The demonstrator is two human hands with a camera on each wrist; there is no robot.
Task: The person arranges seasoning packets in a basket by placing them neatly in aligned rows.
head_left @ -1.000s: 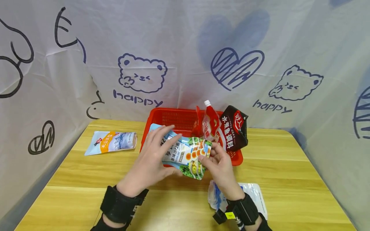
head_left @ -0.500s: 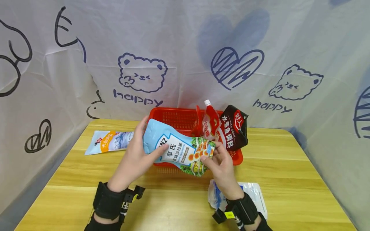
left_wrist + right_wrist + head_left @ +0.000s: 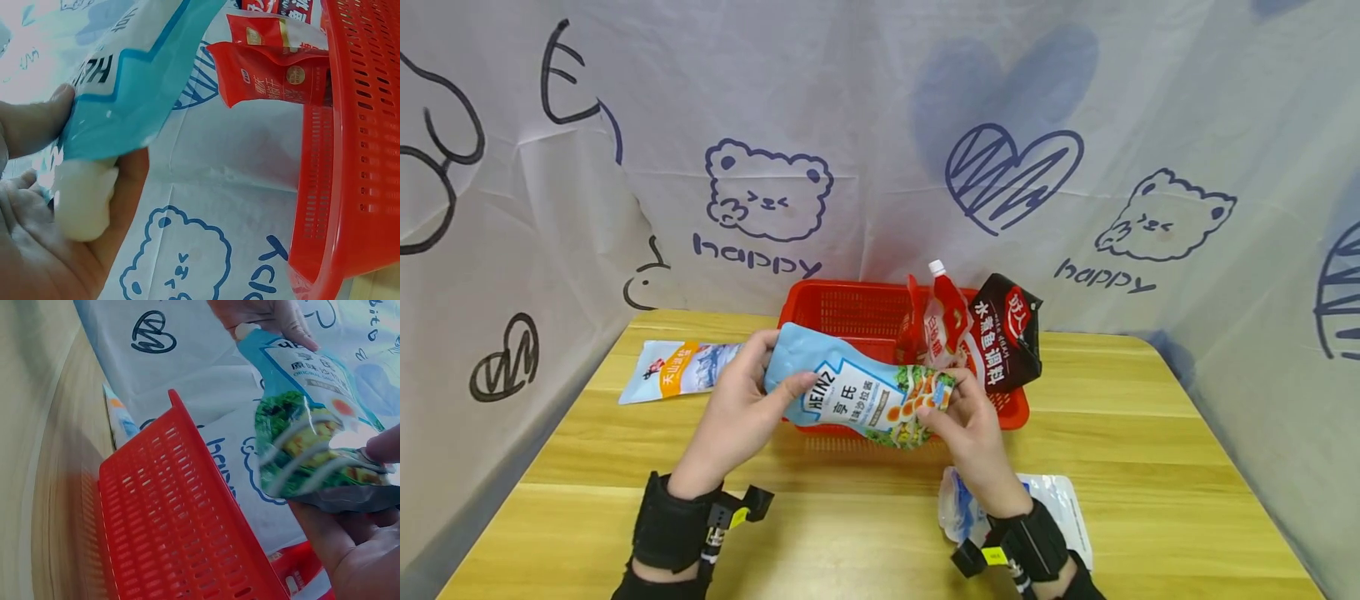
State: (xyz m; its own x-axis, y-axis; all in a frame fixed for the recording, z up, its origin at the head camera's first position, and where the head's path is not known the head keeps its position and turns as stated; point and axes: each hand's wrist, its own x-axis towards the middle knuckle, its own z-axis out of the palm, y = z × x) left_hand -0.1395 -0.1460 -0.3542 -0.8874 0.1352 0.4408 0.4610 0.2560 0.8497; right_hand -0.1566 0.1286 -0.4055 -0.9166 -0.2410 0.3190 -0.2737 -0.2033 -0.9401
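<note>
A light-blue Heinz salad dressing pouch (image 3: pixel 850 387) is held up between both hands, above the near side of the red basket (image 3: pixel 842 300). My left hand (image 3: pixel 737 408) grips its capped end, thumb on the printed front and fingers behind. In the left wrist view the white cap (image 3: pixel 84 200) points down toward the palm. My right hand (image 3: pixel 977 433) pinches the pouch's wide bottom end, the thumb over the egg-and-greens picture. The right wrist view shows the pouch (image 3: pixel 312 419) tilted, its cap toward the left hand.
Inside the basket's right side stand a red pouch with a white cap (image 3: pixel 946 321) and a dark seasoning packet (image 3: pixel 1009 333). A blue, orange and white packet (image 3: pixel 681 368) lies left of the basket. Partly under the right forearm is a white-and-blue pouch (image 3: pixel 1060 508).
My left hand has gone from spread over the pouch to gripping its capped end. The pouch has turned to show more of its front and has come down slightly.
</note>
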